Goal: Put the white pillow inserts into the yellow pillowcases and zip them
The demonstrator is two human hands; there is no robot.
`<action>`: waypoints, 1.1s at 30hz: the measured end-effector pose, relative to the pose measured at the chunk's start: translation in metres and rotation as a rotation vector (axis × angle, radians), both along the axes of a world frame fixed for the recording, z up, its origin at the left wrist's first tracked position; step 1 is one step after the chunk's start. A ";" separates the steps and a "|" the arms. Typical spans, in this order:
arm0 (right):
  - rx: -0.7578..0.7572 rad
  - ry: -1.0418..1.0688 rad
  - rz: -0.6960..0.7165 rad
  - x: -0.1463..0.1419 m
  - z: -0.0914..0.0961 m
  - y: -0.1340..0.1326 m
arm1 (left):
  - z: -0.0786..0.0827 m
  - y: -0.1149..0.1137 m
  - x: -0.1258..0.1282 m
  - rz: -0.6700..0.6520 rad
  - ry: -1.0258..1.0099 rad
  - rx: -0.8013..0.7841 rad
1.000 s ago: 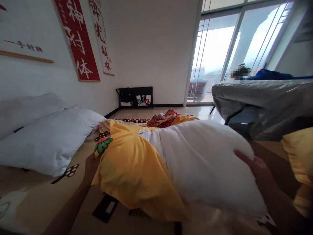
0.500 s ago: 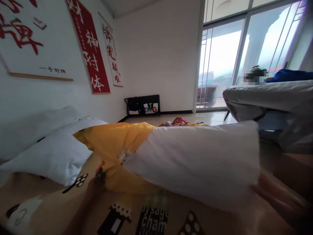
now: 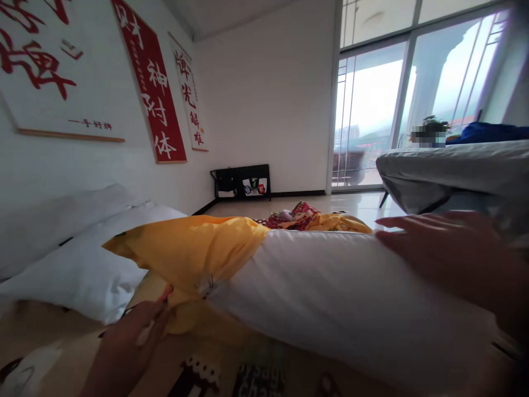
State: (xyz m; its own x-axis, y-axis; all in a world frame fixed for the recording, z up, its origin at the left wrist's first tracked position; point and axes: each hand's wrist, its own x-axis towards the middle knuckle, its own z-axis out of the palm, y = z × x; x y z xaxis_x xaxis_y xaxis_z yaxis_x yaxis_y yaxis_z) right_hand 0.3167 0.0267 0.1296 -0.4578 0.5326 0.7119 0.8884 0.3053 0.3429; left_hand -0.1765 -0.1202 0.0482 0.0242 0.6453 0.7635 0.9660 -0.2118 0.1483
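A white pillow lies across the bed in front of me, its left end inside a yellow pillowcase. The case covers only that end, and its edge is bunched where the white begins. My left hand is closed on the lower left edge of the pillowcase, fingers pinched at the cloth. On the pillow's upper right side rests my right hand, fingers stretched out and a little blurred, apparently touching the white fabric from above.
Other white pillows lean by the left wall. Under everything is a brown patterned sheet. Crumpled colourful cloth lies beyond the pillow. A covered bed or table stands at the right, and a low black rack by the far wall.
My right hand has left the pillow's right end and come up over its top with fingers extended. The pillow's right end has dropped nearer to me. My left hand keeps hold of the pillowcase.
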 end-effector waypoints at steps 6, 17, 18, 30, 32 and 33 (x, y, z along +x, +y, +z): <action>-0.046 -0.073 0.194 -0.094 -0.010 -0.013 | 0.083 0.068 0.134 -0.300 0.347 0.274; -0.173 -0.171 0.315 -0.099 -0.019 -0.029 | 0.118 0.143 0.170 0.048 0.392 -0.372; -0.200 -0.167 0.332 -0.101 -0.019 -0.029 | 0.119 0.145 0.169 0.065 0.401 -0.381; -0.390 -0.138 0.334 -0.129 -0.022 0.009 | 0.081 0.166 0.215 -0.101 0.483 -0.091; -0.383 -0.109 0.291 -0.128 -0.025 0.016 | 0.067 0.165 0.215 -0.094 0.494 -0.048; -0.377 -0.104 0.283 -0.127 -0.026 0.018 | 0.061 0.164 0.213 -0.087 0.498 -0.024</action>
State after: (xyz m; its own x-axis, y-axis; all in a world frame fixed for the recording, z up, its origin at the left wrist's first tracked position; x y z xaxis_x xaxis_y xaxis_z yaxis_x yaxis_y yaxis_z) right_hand 0.1894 0.0447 0.1034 -0.6801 0.5893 0.4362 0.7198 0.6498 0.2444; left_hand 0.0363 0.0437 0.1091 0.4359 0.6418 0.6309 0.8998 -0.2964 -0.3201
